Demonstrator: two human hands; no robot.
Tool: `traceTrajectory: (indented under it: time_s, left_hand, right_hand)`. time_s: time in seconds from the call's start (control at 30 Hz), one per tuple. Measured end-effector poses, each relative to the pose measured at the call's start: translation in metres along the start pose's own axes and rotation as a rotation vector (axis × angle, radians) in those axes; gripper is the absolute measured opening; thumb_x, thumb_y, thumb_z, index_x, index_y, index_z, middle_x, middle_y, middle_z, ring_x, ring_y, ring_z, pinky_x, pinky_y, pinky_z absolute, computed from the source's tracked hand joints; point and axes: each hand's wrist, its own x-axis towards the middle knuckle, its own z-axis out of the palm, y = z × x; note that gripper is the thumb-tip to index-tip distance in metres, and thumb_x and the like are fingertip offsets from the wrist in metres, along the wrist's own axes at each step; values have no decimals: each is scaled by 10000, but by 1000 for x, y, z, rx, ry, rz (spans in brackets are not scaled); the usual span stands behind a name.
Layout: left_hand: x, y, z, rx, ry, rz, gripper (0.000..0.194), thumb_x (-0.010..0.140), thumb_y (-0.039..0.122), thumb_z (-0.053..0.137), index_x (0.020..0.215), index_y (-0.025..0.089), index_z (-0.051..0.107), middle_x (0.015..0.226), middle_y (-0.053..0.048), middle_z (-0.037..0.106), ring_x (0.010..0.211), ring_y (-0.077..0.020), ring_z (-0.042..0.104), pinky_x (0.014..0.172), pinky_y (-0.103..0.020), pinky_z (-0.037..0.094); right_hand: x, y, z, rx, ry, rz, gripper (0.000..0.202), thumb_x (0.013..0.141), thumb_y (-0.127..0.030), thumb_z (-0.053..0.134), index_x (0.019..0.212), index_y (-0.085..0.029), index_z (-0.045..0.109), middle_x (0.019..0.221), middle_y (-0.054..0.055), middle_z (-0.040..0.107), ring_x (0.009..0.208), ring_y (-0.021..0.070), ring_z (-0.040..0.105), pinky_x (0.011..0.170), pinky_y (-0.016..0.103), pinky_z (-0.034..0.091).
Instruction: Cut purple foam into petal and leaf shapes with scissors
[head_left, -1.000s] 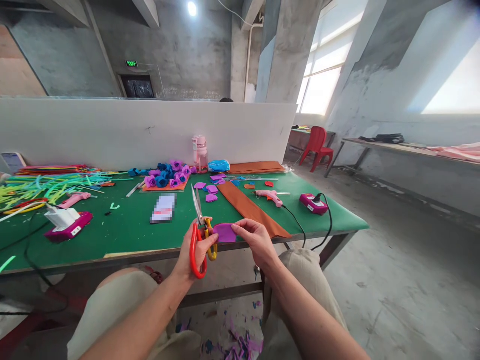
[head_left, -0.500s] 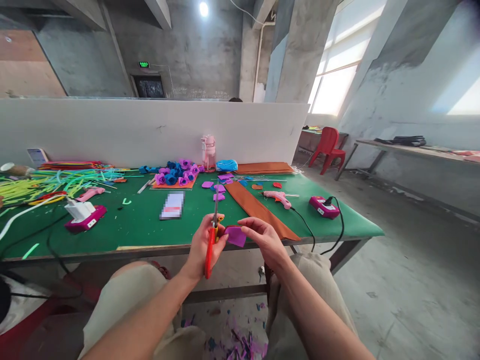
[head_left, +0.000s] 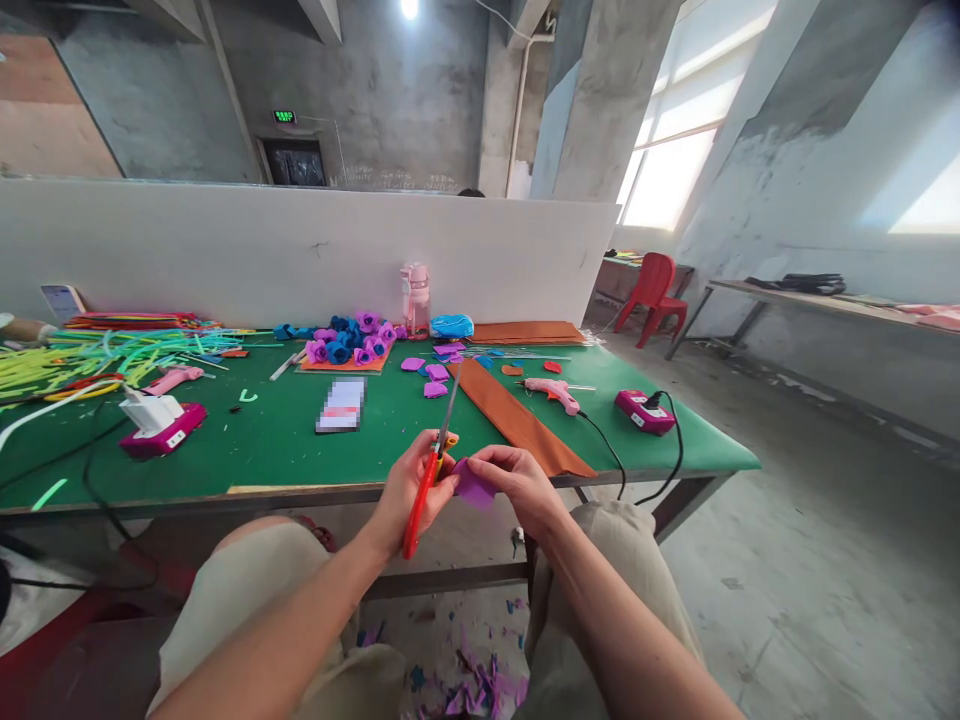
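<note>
In my left hand (head_left: pixel 401 500) is a pair of scissors (head_left: pixel 421 505) with red handles, its blades pointing up and away from me. The thumb of that hand also reaches the left edge of a small purple piece of crepe-like paper (head_left: pixel 477 488). My right hand (head_left: pixel 529 492) pinches the paper's upper right side between thumb and fingers. Both hands are just in front of the table's near edge. Farther back on the table lie several similar purple pieces (head_left: pixel 436 390), and a bunch of purple and blue paper flowers (head_left: pixel 339 350).
On the green table (head_left: pixel 262 455) are a brown paper strip (head_left: pixel 525 425), a pink glue gun (head_left: pixel 551 390), purple-red power sockets (head_left: pixel 643 412) with cables, a pink bottle (head_left: pixel 415 300) and coloured stems (head_left: pixel 142 350). A white board (head_left: pixel 300 245) stands behind. Paper scraps (head_left: pixel 484 685) litter the floor.
The purple piece has turned and tilted between my fingers, with my right hand's fingers moving slightly left over it. The scissors' blades now lean more to the right.
</note>
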Motion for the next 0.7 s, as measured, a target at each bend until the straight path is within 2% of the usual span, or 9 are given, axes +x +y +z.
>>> traceTrajectory:
  time_s: [0.4,0.53,0.63,0.7]
  left_hand:
    - [1,2,0,27,44,20,326,673,197,633,975,224,515,684,49,512,633,-99,514,574,-190,417]
    - [1,4,-1,5,56,-29,319,675,202,627,973,207,514,690,48,520,621,-94,506,564,-187,416]
    - [1,5,-2,-11,68,-46,329,670,205,630,978,201,516,691,49,518,623,-95,504,564,-188,412]
    - [1,5,-3,-4,80,-48,334,670,205,632,985,200,520,700,46,522,630,-96,507,570,-191,412]
  right_hand:
    - [4,10,2,72,33,41,294,641,-460,744,670,-170,710,582,0,621,514,102,465,540,249,326]
    - [5,8,2,96,52,62,387,687,-543,670,651,-159,705,562,5,594,528,111,464,546,252,331]
    - [4,5,1,61,13,59,458,741,-596,578,676,-160,699,603,13,599,593,133,501,584,256,354]
    - [3,4,0,-48,-47,28,388,705,-556,645,706,-171,692,623,-7,593,597,126,486,574,248,333]
